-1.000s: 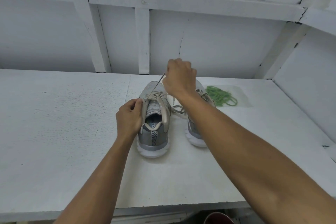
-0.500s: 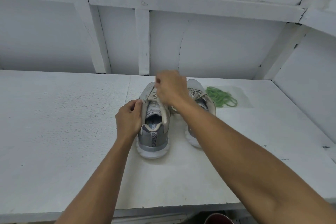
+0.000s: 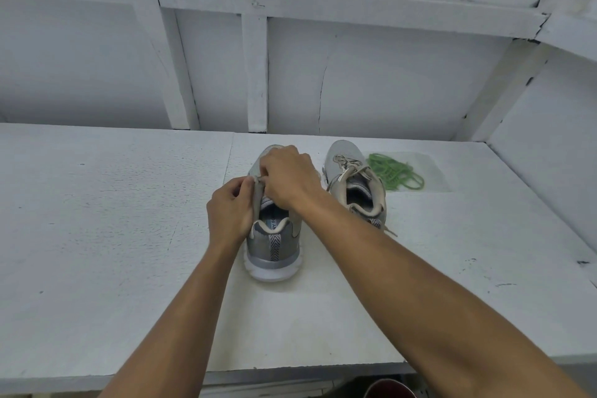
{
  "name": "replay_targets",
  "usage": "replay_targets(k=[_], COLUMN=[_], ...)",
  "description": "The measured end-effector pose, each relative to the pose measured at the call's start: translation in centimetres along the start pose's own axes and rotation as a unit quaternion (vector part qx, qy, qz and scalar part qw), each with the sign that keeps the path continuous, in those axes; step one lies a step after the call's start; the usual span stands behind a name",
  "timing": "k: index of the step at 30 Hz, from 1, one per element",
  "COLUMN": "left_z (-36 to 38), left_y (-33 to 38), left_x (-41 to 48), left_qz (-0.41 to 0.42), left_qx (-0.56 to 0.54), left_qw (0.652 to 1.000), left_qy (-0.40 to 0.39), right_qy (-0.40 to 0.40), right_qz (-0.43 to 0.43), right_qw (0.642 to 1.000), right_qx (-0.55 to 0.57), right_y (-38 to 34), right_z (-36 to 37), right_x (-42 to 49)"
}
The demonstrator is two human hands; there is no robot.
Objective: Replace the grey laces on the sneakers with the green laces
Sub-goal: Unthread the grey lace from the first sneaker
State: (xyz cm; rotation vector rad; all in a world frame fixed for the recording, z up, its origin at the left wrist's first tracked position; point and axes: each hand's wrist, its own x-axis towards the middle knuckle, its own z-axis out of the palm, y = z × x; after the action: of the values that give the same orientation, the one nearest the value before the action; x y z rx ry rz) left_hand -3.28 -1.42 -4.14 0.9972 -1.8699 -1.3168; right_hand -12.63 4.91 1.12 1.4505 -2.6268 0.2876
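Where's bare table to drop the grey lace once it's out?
Widest bare patch: white table left of the left hand and left grey mesh sneaker. Also the right side nearer than the green laces, beyond the right grey mesh sneaker. Crowded: the gap between the sneakers.

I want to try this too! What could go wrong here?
A hard tug by the right hand could tip the left sneaker, though the left hand steadies it. The right forearm passes close to the right sneaker and might knock it. The green laces lie in a loose heap and may tangle.
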Motion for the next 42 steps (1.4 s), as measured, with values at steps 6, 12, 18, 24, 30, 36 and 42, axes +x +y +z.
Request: replay_targets(k=[6,12,18,24,30,36,42], left_z=[0.1,0.0,-0.1,0.0,0.0,-0.2,-0.6], left_y=[-0.1,-0.1,0.0,0.1,0.1,0.1,2.3], left_x=[0.2,0.2,0.1,0.0,-0.1,0.4,2.3], left_qz=[-0.010,-0.011,-0.015,-0.013,-0.011,0.024,0.148], left_qx=[-0.005,-0.008,-0.009,-0.008,-0.006,0.038,0.187], left_qw=[1.000,1.000,1.000,1.000,1.000,0.999,0.961], left_qy=[-0.002,0.000,0.000,0.003,0.002,-0.026,-0.138], right_qy=[0.011,0.011,0.037,0.075,-0.050,-0.075,-0.022], right_qz=[0.049,0.070,0.082,0.118,0.157,0.156,0.208], right_qw=[0.996,0.989,0.987,0.987,0.986,0.967,0.945], right_qx=[0.078,0.129,0.133,0.080,0.030,0.189,0.252], right_y=[1.2,1.7,2.7,4.8,5.8,2.9,2.4], right_z=[-1.6,-2.3,-3.0,-4.2,-3.2,-2.5,0.7], right_x=[0.4,0.6,0.9,1.5,1.1,-0.8,-3.0])
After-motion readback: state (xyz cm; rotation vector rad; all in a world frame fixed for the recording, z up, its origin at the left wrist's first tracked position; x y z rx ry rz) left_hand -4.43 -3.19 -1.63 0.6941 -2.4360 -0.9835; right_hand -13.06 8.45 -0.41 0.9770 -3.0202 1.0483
